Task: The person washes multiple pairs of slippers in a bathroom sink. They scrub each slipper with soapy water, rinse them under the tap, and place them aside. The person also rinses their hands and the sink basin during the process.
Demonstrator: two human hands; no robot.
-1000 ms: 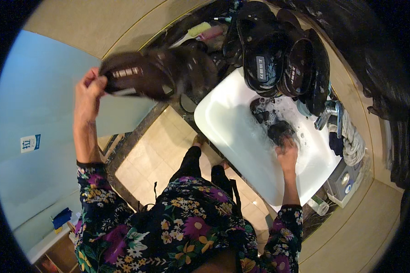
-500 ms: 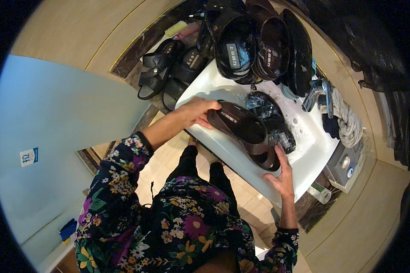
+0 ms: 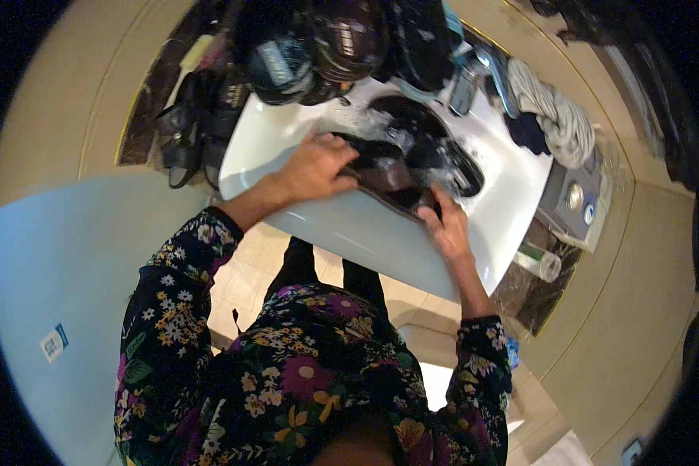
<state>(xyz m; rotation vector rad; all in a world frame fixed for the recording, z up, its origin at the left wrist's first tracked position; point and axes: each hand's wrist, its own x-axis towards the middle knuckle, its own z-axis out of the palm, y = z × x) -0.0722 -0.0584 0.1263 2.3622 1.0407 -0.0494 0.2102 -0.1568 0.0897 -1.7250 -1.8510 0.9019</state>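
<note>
A dark brown slipper point(image 3: 390, 180) lies tilted over the near side of the white sink point(image 3: 264, 147). Its left end is gripped by my left hand point(image 3: 316, 166), while my right hand point(image 3: 447, 224) has its fingers and thumb on the other end. Just beyond it, a black slipper point(image 3: 460, 167) rests in the basin among suds and splashing water. Another dark slipper point(image 3: 408, 116) lies partly behind it. Motion blurs both hands and the held slipper's edges.
Several wet slippers point(image 3: 348, 39) stand piled at the sink's far edge. Black sandals point(image 3: 185, 128) and a brush point(image 3: 196, 53) are on the left counter. A chrome faucet point(image 3: 467, 85), grey cloth point(image 3: 547, 113), grey box point(image 3: 571, 194) and clear cup point(image 3: 547, 266) line the right side.
Both hands have carried the brown slipper from above the near rim down into the basin, toward the suds. My view has shifted, so the scene sits further left.
</note>
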